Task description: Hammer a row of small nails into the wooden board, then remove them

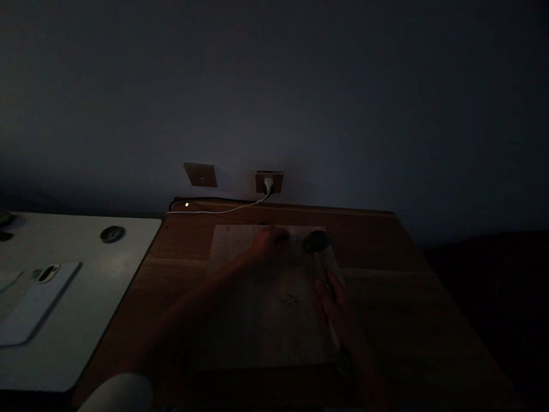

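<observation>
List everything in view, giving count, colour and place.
wall: 1, blue-grey, back
socket: 1, brownish, on wall
wall plate: 1, brownish, left of socket
plug: 1, white, in socket
wooden table: 1, brown, centre
white cable: 1, white, leftward from plug
black cable: 1, black, wooden table's back edge
light spot: 1, yellowish, near cables
board: 1, pale, on wooden table
small bits: several, count and colour unclear, on board
mallet: 1, dark-headed, over board
white table: 1, white, left
disc: 1, dark, on white table
slab: 1, pale, on white table
sleeve: 1, pale, bottom left
left hand: 1, bare, over board's far part
right hand: 1, bare, around mallet's handle
</observation>
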`<state>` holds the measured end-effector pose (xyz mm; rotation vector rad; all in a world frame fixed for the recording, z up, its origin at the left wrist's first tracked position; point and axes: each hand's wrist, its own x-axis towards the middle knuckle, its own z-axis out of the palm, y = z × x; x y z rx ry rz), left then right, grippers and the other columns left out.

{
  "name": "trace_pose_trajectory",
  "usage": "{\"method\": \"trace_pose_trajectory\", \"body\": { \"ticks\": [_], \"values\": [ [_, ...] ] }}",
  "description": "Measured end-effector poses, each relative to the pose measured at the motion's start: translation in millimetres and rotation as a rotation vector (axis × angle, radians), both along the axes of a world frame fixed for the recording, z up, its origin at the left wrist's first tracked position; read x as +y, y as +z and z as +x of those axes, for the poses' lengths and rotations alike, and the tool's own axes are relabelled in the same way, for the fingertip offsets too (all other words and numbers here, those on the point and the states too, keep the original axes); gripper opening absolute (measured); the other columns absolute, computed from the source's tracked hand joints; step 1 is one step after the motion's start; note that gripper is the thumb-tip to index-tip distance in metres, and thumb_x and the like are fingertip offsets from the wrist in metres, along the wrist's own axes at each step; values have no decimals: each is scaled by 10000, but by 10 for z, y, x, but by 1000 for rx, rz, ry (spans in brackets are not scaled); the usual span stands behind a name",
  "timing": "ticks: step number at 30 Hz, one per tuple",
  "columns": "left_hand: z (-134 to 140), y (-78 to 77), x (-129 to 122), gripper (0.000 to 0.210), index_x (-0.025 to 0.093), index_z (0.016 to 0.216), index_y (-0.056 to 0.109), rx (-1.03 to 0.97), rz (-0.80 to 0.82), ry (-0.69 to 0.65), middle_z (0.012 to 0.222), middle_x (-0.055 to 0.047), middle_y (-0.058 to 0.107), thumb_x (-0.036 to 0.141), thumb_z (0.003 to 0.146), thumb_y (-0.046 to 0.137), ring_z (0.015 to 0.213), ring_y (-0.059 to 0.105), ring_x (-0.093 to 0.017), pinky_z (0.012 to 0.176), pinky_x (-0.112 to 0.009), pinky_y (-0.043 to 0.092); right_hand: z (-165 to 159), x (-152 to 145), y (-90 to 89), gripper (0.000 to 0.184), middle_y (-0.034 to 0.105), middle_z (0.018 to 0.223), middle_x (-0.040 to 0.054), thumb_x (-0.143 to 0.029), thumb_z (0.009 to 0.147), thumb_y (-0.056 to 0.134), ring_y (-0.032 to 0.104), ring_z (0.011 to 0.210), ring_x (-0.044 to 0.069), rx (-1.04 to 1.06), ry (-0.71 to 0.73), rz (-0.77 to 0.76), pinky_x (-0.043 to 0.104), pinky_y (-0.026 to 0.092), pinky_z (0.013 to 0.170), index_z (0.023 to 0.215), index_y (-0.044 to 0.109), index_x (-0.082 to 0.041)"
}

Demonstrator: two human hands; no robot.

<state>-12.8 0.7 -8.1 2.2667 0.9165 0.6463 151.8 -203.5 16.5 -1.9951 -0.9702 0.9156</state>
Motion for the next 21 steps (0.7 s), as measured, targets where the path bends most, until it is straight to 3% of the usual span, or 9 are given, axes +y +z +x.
{"method": "trace_pose_trajectory", "body": {
  "ticks": [3, 13, 21],
  "values": [
    [-8, -37, -18, 216, 183, 1027, 736, 26, 49, 3, 1018, -63, 750, 143, 863, 602, 968, 667, -211, 925, -352, 517, -11, -11, 22, 767, 639, 647, -2, -690, 883, 526, 612, 577, 223, 73, 10, -39, 308, 449, 517, 1446, 531, -169],
    [-46, -93, -4, 195, 168, 992, 729, -10, 46, -9, 963, -58, 732, 110, 837, 626, 922, 660, -195, 874, -307, 504, -71, 35, 35, 765, 562, 545, -45, -673, 886, 527, 573, 504, 199, 37, 41, -46, 292, 417, 468, 1443, 534, -149],
    [-42, -47, -23, 151, 155, 945, 728, 30, 130, -68, 919, -77, 718, 124, 856, 610, 896, 649, -213, 865, -327, 497, -136, 65, 124, 755, 494, 505, -75, -639, 884, 545, 484, 424, 159, 104, 29, -24, 266, 367, 412, 1448, 513, -138]
  ]
}}
